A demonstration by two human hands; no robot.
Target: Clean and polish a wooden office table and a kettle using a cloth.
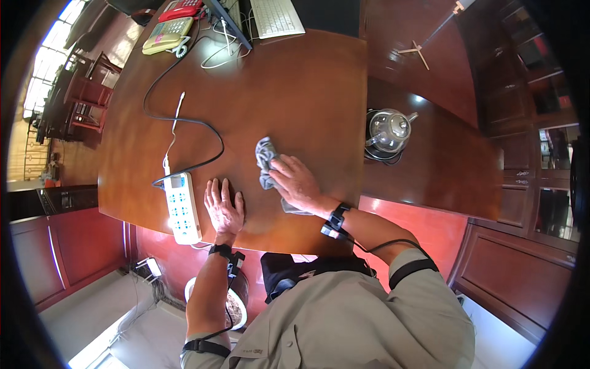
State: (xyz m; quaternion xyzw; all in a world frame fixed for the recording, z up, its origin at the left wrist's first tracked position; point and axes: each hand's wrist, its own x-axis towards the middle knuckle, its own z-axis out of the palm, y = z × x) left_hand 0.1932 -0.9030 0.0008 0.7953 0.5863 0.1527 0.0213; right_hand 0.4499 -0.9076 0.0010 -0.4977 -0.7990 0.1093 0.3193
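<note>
Under my right hand [297,183] is a crumpled grey cloth [266,161], pressed on the brown wooden desk [276,101]. Part of the cloth shows ahead of the fingers, and another edge lies below the palm. My left hand [224,210] rests flat on the desktop with its fingers apart and nothing in it. Just left of that hand lies a white power strip [183,212]. A black cable [216,131] loops across the desk to the strip's upper end, where a white cable [174,127] also runs.
Two desk telephones, one red [180,10] and one cream [168,34], stand at the far left beside a monitor [230,23] and a white keyboard [276,17]. A glass kettle [390,131] stands on the side table [442,157]. A plant pot [239,306] is below the desk.
</note>
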